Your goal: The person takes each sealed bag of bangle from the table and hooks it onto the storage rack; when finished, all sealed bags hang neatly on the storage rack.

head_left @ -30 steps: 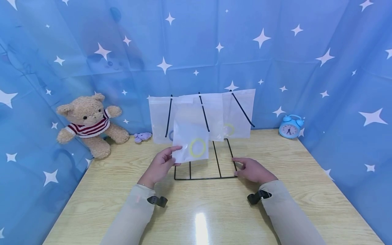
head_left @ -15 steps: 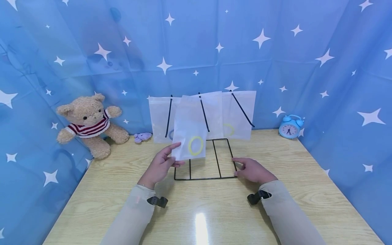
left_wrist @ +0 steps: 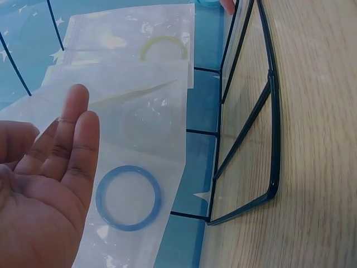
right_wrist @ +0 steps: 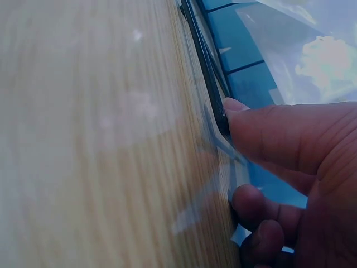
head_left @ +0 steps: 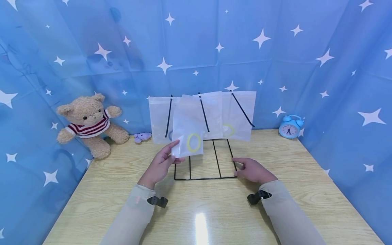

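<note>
My left hand has its fingers fairly straight, touching the lower left of a translucent white zip bag with a yellow ring inside. This bag is in front of the others on a black wire rack with slanted prongs. In the left wrist view, the palm faces the camera, beside a bag with a blue ring. Behind on the right hangs another bag with a yellow ring. My right hand pinches the rack's front right corner, thumb on the bar.
A teddy bear in a striped sweater leans at the back left, a small purple plush beside it. A blue alarm clock stands at the back right. A starry blue curtain closes off the back and sides of the wooden table.
The front bag has swung back and slightly left, its lower edge rising in the head view. The left index finger has moved a little upward with it. The right hand stays at the rack.
</note>
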`<state>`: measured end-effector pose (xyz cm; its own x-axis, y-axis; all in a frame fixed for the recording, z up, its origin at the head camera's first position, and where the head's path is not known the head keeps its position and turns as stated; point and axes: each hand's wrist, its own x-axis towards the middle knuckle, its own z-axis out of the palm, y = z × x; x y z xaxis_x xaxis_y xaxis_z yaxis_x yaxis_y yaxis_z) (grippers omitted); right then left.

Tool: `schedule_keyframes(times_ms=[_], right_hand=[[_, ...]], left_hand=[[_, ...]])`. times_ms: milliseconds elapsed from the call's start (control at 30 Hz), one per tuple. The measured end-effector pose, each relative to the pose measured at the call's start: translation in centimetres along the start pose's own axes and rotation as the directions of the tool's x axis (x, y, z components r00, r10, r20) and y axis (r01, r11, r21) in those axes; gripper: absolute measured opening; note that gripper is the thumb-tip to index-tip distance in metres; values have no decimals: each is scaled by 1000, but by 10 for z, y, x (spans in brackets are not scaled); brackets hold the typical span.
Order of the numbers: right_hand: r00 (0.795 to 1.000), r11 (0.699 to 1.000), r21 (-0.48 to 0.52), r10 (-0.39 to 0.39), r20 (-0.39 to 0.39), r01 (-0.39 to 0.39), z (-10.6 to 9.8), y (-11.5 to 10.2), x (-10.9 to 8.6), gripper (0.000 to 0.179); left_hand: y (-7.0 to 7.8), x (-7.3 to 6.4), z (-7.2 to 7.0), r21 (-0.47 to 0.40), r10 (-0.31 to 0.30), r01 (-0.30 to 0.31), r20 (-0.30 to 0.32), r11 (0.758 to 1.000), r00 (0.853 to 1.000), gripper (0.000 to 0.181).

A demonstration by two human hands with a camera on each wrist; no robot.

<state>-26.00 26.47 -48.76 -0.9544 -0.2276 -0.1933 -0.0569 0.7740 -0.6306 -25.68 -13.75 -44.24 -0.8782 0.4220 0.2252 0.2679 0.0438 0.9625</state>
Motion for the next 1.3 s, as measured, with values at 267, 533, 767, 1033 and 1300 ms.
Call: schedule_keyframes(times_ms=[267, 533, 767, 1033, 1300], right_hand=[[1000, 1000, 14, 2, 2, -2, -1, -1, -1, 65], [1000, 1000, 14, 4, 1, -4, -1, -2, -1, 64], [1000, 1000, 12, 9, 4, -9, 0, -3, -2, 64], [1000, 1000, 19, 17, 8, -17, 2, -2, -3, 65], [1000, 1000, 30, -4, 11, 3, 4, -3, -3, 66]], left_hand=[[1, 1, 2, -70, 16, -15, 15, 997, 1000, 61], [-2, 2, -1, -69, -23, 25, 30, 997, 999, 62], [-8, 2, -4, -23, -97, 98, 14, 995, 995, 65], [-11, -2, -3, 33, -124, 125, -15, 992, 992, 64], [-15, -5, -5, 58, -152, 155, -42, 986, 987, 63]])
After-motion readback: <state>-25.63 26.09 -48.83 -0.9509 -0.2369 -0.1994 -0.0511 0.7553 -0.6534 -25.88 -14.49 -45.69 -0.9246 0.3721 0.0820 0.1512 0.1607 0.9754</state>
